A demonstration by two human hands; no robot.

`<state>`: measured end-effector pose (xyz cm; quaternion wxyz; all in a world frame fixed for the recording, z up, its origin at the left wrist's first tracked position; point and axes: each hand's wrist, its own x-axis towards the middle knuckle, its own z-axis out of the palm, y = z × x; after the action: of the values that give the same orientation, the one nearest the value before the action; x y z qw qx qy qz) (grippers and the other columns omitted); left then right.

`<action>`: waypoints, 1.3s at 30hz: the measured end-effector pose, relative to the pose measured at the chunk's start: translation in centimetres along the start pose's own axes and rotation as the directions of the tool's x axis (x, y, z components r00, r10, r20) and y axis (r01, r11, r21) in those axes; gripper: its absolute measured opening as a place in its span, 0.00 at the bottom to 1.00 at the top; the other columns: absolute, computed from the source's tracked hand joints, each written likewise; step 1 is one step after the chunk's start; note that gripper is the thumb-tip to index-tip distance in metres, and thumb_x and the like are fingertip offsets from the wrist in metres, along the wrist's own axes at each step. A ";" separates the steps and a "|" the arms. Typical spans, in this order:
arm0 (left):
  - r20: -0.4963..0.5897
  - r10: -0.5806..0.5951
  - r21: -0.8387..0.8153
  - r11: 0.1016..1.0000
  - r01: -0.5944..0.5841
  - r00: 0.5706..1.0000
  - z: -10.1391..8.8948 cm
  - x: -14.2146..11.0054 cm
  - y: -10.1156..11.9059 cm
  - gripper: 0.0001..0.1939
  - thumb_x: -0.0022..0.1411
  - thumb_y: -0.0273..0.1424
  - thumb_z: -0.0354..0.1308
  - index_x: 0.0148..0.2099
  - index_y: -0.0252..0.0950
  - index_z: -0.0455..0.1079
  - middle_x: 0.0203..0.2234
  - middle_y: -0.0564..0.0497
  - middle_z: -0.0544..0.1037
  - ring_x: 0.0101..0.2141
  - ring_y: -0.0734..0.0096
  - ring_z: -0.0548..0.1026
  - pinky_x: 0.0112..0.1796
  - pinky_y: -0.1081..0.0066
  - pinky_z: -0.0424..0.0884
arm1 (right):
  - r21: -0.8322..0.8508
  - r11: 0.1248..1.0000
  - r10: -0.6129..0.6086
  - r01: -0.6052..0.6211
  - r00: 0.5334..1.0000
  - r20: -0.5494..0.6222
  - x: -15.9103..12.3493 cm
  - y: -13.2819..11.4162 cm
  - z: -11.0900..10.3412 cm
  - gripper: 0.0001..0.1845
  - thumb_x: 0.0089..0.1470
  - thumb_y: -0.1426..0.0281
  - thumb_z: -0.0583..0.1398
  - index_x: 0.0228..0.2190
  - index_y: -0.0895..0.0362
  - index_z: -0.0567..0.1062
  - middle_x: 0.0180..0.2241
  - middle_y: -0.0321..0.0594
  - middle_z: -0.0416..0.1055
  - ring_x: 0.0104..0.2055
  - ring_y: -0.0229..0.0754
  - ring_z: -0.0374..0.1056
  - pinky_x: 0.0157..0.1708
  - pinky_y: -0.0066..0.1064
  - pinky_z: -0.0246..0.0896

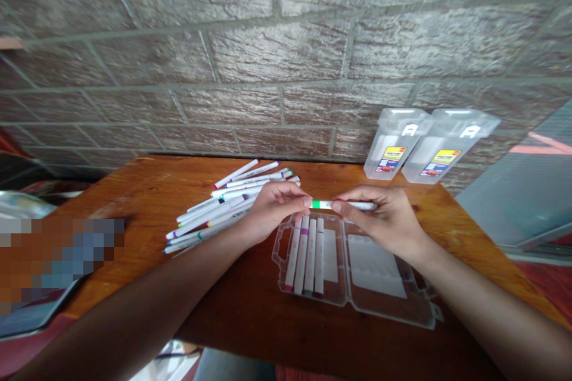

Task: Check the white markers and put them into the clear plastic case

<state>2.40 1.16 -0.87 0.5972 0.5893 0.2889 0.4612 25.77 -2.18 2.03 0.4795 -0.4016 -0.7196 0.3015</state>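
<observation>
A white marker (326, 205) with a green band is held level between both hands, above an open clear plastic case. My left hand (279, 205) pinches its left end, and that end is hidden by the fingers. Toward the other end, my right hand (386, 214) grips the barrel between thumb and fingers. Below lies the case (343, 268), its two halves spread flat. Several white markers (304, 256) rest side by side in its left half, one with a purple band. To the left, a loose pile of white markers (223, 208) with coloured ends covers part of the table.
Two clear plastic boxes (429, 146) with yellow and blue labels stand at the back right against the brick wall (250, 53). The wooden table (129, 202) ends at the wall. A blurred-out screen device (40, 303) sits at the left edge.
</observation>
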 end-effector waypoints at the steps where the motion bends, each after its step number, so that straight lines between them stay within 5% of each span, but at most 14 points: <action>1: 0.000 0.000 0.000 1.000 0.000 1.000 0.0 0.0 0.0 0.12 0.59 0.37 0.73 0.32 0.33 0.79 0.23 0.52 0.80 0.21 0.78 0.71 0.27 0.74 0.66 | 0.002 1.000 0.000 0.000 1.000 0.004 0.0 0.0 0.0 0.08 0.57 0.62 0.71 0.31 0.54 0.86 0.25 0.38 0.82 0.24 0.39 0.74 0.24 0.28 0.68; 29: 0.010 -0.015 -0.041 0.999 0.015 1.000 0.2 0.0 0.4 0.16 0.47 0.32 0.80 0.34 0.31 0.80 0.22 0.55 0.78 0.21 0.81 0.71 0.24 0.79 0.66 | 0.073 0.997 0.026 -0.027 1.000 0.013 -0.1 0.5 -0.1 0.08 0.58 0.64 0.71 0.32 0.55 0.86 0.22 0.35 0.78 0.20 0.35 0.69 0.17 0.25 0.61; 39: 0.025 0.005 -0.004 1.000 -0.005 1.000 -0.1 0.1 -0.1 0.14 0.57 0.37 0.75 0.36 0.32 0.80 0.23 0.52 0.80 0.21 0.79 0.71 0.25 0.75 0.67 | 0.051 0.999 -0.012 0.012 1.000 0.014 -0.1 0.3 -0.1 0.05 0.58 0.67 0.70 0.32 0.56 0.86 0.23 0.35 0.79 0.20 0.34 0.68 0.17 0.24 0.60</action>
<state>2.36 1.25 -0.96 0.6008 0.5945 0.2788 0.4560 25.93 -2.07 1.76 0.4864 -0.3827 -0.7174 0.3197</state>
